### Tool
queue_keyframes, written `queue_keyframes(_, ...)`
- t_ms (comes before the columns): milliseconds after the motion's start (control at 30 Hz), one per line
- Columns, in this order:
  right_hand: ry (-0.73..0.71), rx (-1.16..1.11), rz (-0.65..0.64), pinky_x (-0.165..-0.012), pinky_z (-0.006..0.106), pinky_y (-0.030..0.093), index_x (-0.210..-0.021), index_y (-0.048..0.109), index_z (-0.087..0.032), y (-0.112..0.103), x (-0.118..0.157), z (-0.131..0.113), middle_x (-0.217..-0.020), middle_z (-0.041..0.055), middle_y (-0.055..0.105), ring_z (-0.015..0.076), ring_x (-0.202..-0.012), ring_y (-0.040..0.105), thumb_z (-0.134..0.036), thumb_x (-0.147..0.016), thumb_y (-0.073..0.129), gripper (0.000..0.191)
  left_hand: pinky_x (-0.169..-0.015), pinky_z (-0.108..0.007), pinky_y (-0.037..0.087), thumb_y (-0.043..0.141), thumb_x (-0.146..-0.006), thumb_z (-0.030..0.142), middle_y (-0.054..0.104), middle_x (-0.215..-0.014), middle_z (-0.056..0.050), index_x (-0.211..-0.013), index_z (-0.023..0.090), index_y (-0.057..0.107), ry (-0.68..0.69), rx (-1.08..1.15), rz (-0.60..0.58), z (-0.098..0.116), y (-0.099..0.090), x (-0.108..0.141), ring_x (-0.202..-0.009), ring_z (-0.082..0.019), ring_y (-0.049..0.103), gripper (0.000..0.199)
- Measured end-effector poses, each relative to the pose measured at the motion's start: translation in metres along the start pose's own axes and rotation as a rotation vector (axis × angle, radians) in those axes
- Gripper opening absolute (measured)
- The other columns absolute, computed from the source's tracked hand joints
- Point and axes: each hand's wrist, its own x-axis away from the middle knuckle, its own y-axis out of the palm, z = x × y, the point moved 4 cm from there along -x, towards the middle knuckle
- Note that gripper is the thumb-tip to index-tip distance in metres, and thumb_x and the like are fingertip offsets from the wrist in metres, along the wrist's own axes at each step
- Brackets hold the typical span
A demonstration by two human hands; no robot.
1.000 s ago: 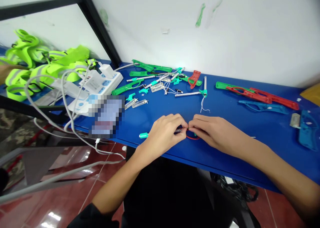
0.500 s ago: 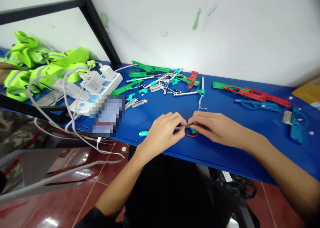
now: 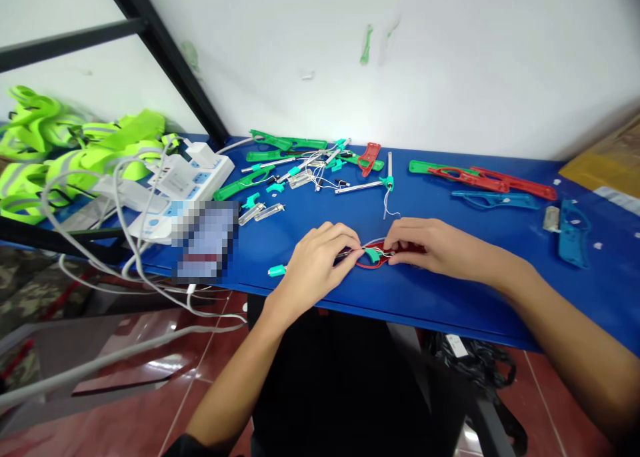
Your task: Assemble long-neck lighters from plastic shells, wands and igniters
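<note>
A red plastic casing [image 3: 369,263] lies near the front edge of the blue table, partly under both hands. A teal piece [image 3: 373,255] and thin wires show in it, between my hands. My left hand [image 3: 325,260] pinches the casing's left part, and a teal-tipped rod [image 3: 277,270] sticks out to its left. My right hand [image 3: 425,247] is closed with its fingertips on the wires at the casing's right part. Behind the hands are a metal rod with a teal joint [image 3: 389,182] and a pile of green casings [image 3: 295,143], rods and white wires.
Red casings [image 3: 520,182] and blue casings [image 3: 573,237] lie at the right. At the left are a phone [image 3: 207,240], a white power strip [image 3: 200,187] with cables, neon straps [image 3: 120,137] and a black metal frame [image 3: 170,63]. A box [image 3: 607,167] stands far right.
My right hand has moved away from my left fingertips, so the teal piece and wires now show between them. The camera view has shifted slightly.
</note>
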Motion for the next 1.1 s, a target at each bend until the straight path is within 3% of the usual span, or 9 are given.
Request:
queue_keyframes(233, -0.102, 0.024, 0.058, -0.088, 0.033, 0.053, -0.109, 0.072, -0.022, 0.009, 0.006, 0.001, -0.109, 0.0063, 0.075, 0.0201, -0.097, 0.070, -0.037, -0.111, 0.058, 0.020, -0.079, -0.038, 0.040, 0.063, -0.111, 0.024, 0.079, -0.111, -0.001, -0.100, 0.020, 0.073, 0.071, -0.119, -0.030, 0.009, 0.000, -0.003, -0.092, -0.019, 0.062, 0.016)
queue_keyframes(400, -0.128, 0.058, 0.078, -0.097, 0.032, 0.054, -0.130, 0.071, -0.024, 0.014, 0.008, 0.001, -0.120, 0.0064, 0.075, 0.0195, -0.109, 0.072, -0.034, -0.113, 0.056, 0.025, -0.080, -0.039, 0.039, 0.063, -0.108, 0.017, 0.079, -0.107, 0.000, -0.094, 0.019, 0.069, -0.025, -0.147, 0.019, 0.015, 0.004, -0.002, -0.092, -0.020, 0.061, 0.016)
queue_keyframes(600, -0.071, 0.065, 0.126, -0.084, 0.030, 0.055, -0.121, 0.076, -0.023, 0.014, 0.008, 0.002, -0.109, 0.0054, 0.072, 0.0178, -0.093, 0.071, -0.039, -0.112, 0.058, 0.025, -0.085, -0.041, 0.039, 0.064, -0.109, 0.020, 0.077, -0.111, -0.002, -0.100, 0.018, 0.069, -0.023, -0.256, -0.038, 0.018, 0.004, -0.003, -0.096, -0.022, 0.061, 0.011)
queue_keyframes(767, -0.030, 0.032, 0.127, -0.082, 0.031, 0.055, -0.122, 0.077, -0.024, 0.015, 0.008, -0.002, -0.107, 0.0055, 0.072, 0.0181, -0.090, 0.070, -0.043, -0.112, 0.058, 0.029, -0.084, -0.040, 0.038, 0.064, -0.110, 0.022, 0.078, -0.109, -0.001, -0.098, 0.021, 0.070, -0.014, -0.204, -0.007, 0.013, 0.002, -0.003, -0.093, -0.021, 0.061, 0.014)
queue_keyframes(900, 0.006, -0.013, 0.180, -0.075, 0.030, 0.054, -0.111, 0.078, -0.022, 0.016, 0.008, -0.003, -0.104, 0.0061, 0.072, 0.0170, -0.084, 0.069, -0.040, -0.111, 0.058, 0.027, -0.084, -0.040, 0.039, 0.063, -0.109, 0.018, 0.077, -0.107, -0.001, -0.097, 0.020, 0.069, -0.018, -0.172, 0.036, 0.012, 0.004, 0.000, -0.091, -0.021, 0.060, 0.013)
queue_keyframes(1100, -0.039, 0.056, 0.212, -0.075, 0.031, 0.053, -0.104, 0.073, -0.020, 0.020, 0.008, -0.008, -0.101, 0.0060, 0.070, 0.0172, -0.084, 0.068, -0.031, -0.109, 0.059, 0.019, -0.085, -0.038, 0.045, 0.055, -0.109, 0.012, 0.072, -0.108, -0.005, -0.100, 0.019, 0.064, -0.055, -0.060, -0.014, 0.014, 0.009, 0.001, -0.097, -0.022, 0.063, 0.014)
